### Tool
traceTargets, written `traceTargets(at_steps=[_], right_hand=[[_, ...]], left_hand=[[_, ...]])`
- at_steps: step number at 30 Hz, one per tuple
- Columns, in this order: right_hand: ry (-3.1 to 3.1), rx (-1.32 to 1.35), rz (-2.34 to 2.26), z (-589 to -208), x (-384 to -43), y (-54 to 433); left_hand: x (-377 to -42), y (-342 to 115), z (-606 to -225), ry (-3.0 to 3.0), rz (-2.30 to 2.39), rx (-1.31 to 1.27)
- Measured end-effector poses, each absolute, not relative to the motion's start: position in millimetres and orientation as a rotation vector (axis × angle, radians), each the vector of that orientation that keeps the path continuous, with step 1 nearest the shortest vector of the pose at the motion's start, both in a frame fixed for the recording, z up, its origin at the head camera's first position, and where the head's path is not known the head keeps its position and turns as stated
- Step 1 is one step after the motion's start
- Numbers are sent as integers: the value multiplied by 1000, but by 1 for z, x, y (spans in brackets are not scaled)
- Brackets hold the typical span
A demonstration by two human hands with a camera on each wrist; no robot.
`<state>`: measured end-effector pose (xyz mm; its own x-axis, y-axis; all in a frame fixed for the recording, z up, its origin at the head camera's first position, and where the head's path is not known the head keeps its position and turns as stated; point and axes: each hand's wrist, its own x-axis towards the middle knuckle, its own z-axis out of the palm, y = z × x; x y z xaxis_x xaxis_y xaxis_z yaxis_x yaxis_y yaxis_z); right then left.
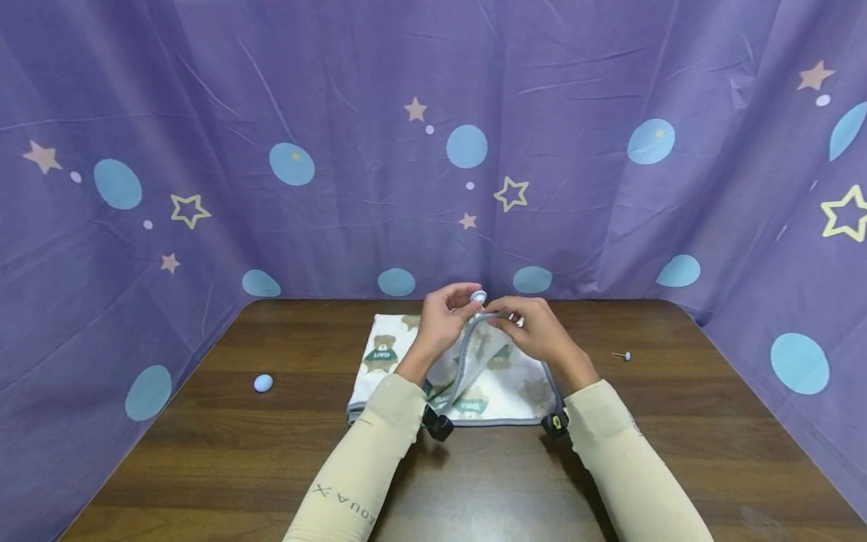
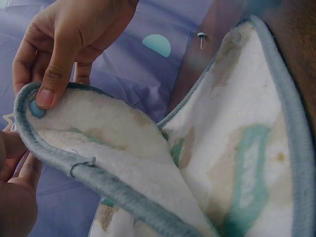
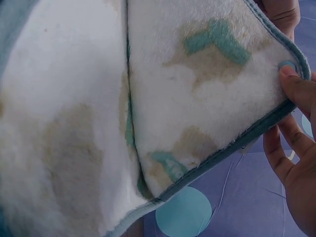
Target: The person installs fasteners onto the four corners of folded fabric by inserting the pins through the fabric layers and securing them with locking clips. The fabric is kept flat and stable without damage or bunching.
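Observation:
A white fleece blanket (image 1: 393,361) with brown bears and grey-blue edging lies folded on the table, one corner lifted. My right hand (image 1: 535,325) pinches that corner. In both wrist views its thumb presses a small blue round pin head (image 2: 36,108) against the fleece near the edging. My left hand (image 1: 443,320) is just left of the corner, holding a small round white-and-blue cap (image 1: 479,296) between thumb and fingers. The left wrist view shows only part of my left hand (image 2: 17,182). Behind the fabric, the pin's shaft is largely hidden.
A pale blue oval cap (image 1: 263,383) sits on the wooden table (image 1: 203,467) at the left. Another pin with a blue head (image 1: 626,356) lies to the right of the blanket. A purple curtain (image 1: 352,226) with stars and dots surrounds the table's back and sides.

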<state>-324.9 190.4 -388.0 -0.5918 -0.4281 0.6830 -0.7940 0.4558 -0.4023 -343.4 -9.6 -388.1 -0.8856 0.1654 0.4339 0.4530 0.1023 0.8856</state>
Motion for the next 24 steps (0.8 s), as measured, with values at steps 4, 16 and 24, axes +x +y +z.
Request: traceTargets(at_steps=[4,16,24], right_hand=[[-2183,1012,989,-388,-325,190],[-2174,952,1034,-390,-326,190],[-2124,905,1083,-391,-327,190]], left_hand=[[-343,-9,-388,-2133,-1888,-629],[-343,-10,-390,-2108,-1889,-666],[-342,-13,-389,-2128,-1907,-707]])
